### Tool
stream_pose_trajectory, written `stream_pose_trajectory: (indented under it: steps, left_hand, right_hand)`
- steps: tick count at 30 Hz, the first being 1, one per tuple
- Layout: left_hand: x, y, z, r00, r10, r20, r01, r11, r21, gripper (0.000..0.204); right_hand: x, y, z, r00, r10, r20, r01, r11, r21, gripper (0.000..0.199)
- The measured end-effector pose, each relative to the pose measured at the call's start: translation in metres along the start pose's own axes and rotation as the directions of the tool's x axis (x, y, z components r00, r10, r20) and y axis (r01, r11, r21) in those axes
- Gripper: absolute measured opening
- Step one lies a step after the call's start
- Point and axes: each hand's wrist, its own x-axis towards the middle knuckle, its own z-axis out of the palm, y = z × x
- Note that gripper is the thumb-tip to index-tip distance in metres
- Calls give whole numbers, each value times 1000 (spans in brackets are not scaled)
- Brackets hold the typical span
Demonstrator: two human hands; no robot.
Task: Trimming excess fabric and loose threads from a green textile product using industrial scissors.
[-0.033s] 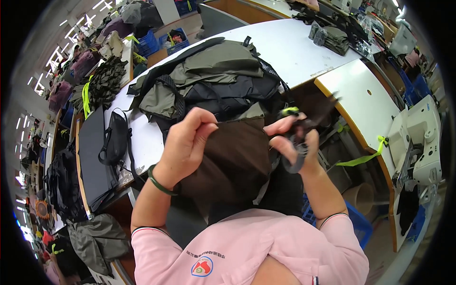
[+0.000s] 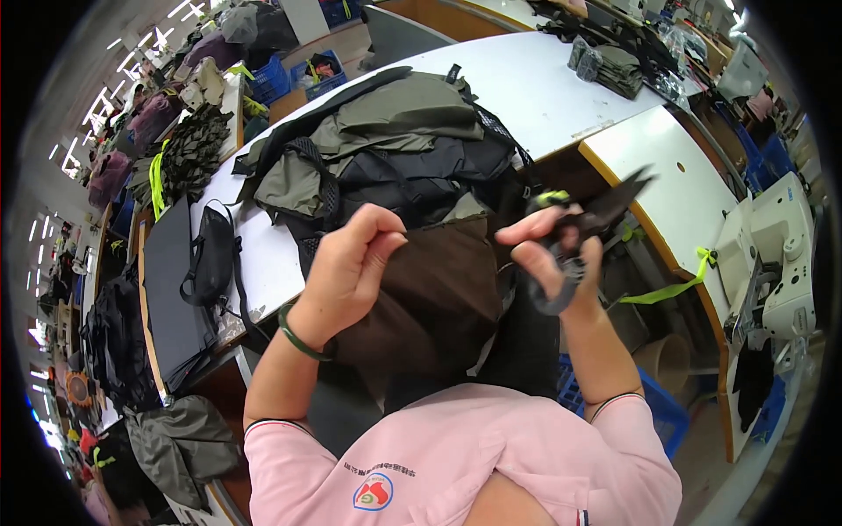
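Note:
My left hand [image 2: 351,263], with a green band on its wrist, pinches the top edge of a dark brown fabric piece [image 2: 438,302] held up in front of me. My right hand [image 2: 548,250] grips black scissors [image 2: 605,206], blades pointing up and to the right, a thumb-side loop hanging below the fingers. The two hands are close together, level with each other, above the brown fabric. Behind them a pile of olive and black garments [image 2: 395,149] lies on the white table [image 2: 535,88].
A black pouch with a strap [image 2: 210,254] lies at the table's left end. A white sewing machine [image 2: 781,254] stands at the right, beside a second white tabletop [image 2: 675,167] with a green ribbon [image 2: 675,285]. A blue crate [image 2: 658,399] sits below. More garments [image 2: 184,153] are piled far left.

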Motion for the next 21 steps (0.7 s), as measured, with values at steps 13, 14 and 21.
stream_pose_trajectory:
  steps: [13, 14, 21]
  left_hand:
    - [-13, -11, 64, 911, 4, 413, 161, 918, -364, 17]
    - [-18, -15, 67, 909, -4, 416, 171, 916, -364, 17]
    - [-50, -29, 73, 790, -251, 559, 537, 724, -434, 28]
  right_hand:
    - [1, -40, -18, 855, 443, 271, -292, 842, -454, 24]
    - [-2, -38, -19, 823, 517, 237, -415, 831, -370, 23]
    - [-21, -17, -21, 734, 668, 119, -636, 739, -225, 19]
